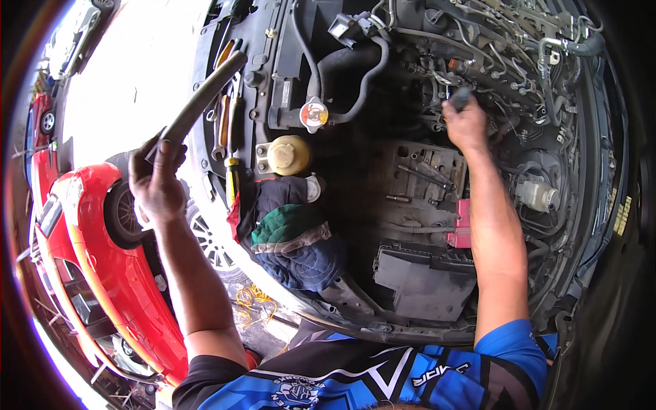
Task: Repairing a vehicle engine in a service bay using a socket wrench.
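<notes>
My left hand (158,179) is raised over the front edge of the car, fingers wrapped round a long, dark grey hose (205,96) that slants up to the right. My right hand (467,123) reaches into the engine (502,65). Its fingers close round a blurred, dark tool handle (461,98); a thin bright piece shows beside it, among the pipes and wiring. Below the right wrist lies a metal battery tray (410,160) with a ratchet (429,176) and a socket (398,199) on it.
Wrenches (223,126) and a yellow-handled screwdriver (233,179) lie along the front panel. Near them are a radiator cap (314,114), a yellowed reservoir (288,156) and bunched rags (290,229). A black cover (427,283) sits near me. A red car (116,253) stands at the left.
</notes>
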